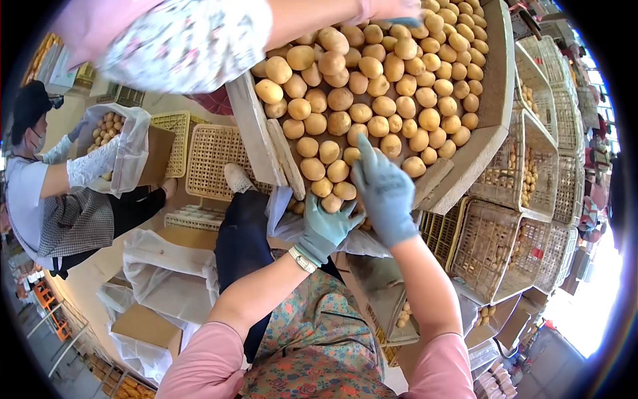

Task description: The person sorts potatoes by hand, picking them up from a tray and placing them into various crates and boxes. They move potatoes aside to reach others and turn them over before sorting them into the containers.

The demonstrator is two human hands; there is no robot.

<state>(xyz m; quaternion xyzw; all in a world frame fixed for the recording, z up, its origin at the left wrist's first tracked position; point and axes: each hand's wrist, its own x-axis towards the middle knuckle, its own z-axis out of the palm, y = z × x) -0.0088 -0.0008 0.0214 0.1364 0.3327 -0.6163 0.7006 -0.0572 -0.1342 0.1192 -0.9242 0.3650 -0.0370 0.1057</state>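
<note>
Brown potatoes [340, 99] cover a sloping wooden sorting table [468, 156] that narrows to a mouth in front of me. My left hand [325, 229], in a light blue-green glove, is at that mouth with thumb and fingers spread around one potato [331, 203], seemingly touching it. Just to its right, my right hand [385, 199], in a grey-blue glove, reaches over the table's lower end. Its index finger stretches toward the potatoes, and I make out nothing held in it. Below the mouth, a plastic liner [282, 216] is partly hidden by my hands.
At upper left, another person's arm [312, 16] reaches across the table. A co-worker [66, 186] at left holds a lined carton [156, 149] of potatoes. Plastic crates [488, 246] stack along the right. A yellow crate [219, 159] and lined cartons [166, 266] stand left.
</note>
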